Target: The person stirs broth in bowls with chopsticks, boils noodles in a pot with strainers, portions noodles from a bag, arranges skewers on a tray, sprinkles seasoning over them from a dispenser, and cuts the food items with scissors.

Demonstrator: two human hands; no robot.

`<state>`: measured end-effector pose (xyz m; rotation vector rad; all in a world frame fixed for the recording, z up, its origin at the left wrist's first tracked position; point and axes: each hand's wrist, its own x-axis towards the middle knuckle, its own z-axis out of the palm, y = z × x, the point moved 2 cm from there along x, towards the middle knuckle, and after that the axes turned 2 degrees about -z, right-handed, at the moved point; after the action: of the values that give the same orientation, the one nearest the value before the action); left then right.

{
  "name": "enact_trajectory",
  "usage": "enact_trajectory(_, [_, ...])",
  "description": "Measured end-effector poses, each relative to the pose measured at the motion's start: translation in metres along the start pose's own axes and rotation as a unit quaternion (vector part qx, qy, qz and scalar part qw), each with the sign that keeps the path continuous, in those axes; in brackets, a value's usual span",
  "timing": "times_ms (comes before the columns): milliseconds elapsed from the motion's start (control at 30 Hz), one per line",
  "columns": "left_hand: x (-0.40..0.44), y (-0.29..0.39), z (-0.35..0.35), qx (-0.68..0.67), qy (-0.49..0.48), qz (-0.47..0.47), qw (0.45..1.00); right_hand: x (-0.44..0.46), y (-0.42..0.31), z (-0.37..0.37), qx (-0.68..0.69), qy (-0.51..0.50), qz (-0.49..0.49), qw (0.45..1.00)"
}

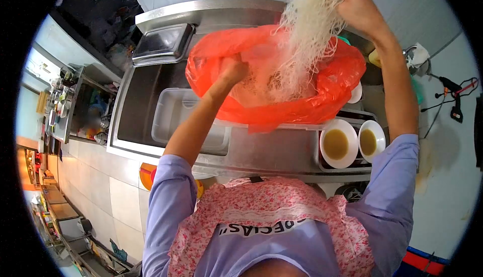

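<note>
High at the upper right, my right hand (357, 6) is closed on a hanging bunch of thin pale noodles (311, 30). Their loose ends trail down into a large red plastic bag (347, 73), where more noodles lie. My left hand (234, 69) is at the left part of the bag's opening, its fingers curled; what they grip is hidden. Beneath the bag shows the edge of a clear plastic container. Another clear plastic tub (168, 113) sits to the left, below my left forearm.
Two white bowls of yellowish broth, one left (336, 143) and one right (371, 141), stand on a dark tray at the right. A lidded metal pan (163, 43) rests at the counter's back left. Cords and a black-handled tool (450, 86) hang on the right wall.
</note>
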<state>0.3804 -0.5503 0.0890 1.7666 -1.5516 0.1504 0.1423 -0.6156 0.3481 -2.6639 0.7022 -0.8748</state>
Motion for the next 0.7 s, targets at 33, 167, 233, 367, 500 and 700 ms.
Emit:
enact_trajectory(33, [0.006, -0.004, -0.002, -0.024, -0.029, -0.022, 0.999, 0.004, -0.023, -0.011, 0.018, 0.019, 0.016, 1.0])
enact_trajectory(167, [0.029, 0.008, -0.023, -0.222, -0.258, -0.148, 0.929, 0.015, -0.036, -0.026, 0.072, 0.054, -0.011, 0.996])
enact_trajectory(233, [0.022, 0.065, -0.059, -0.48, -0.221, -0.213, 0.822, 0.018, -0.029, -0.015, 0.066, 0.008, -0.017, 0.998])
enact_trajectory(367, [0.014, 0.116, -0.052, -0.654, -0.13, -0.084, 0.741, 0.01, -0.002, 0.055, -0.06, -0.143, -0.059, 0.986])
enact_trajectory(500, [0.012, 0.114, -0.026, -0.631, -0.193, -0.052, 0.75, -0.012, -0.004, 0.092, -0.048, -0.188, 0.024, 0.981])
enact_trajectory(700, [0.016, 0.075, -0.031, -0.51, -0.261, -0.146, 0.807, -0.038, 0.043, 0.07, 0.032, -0.314, 0.122, 0.941])
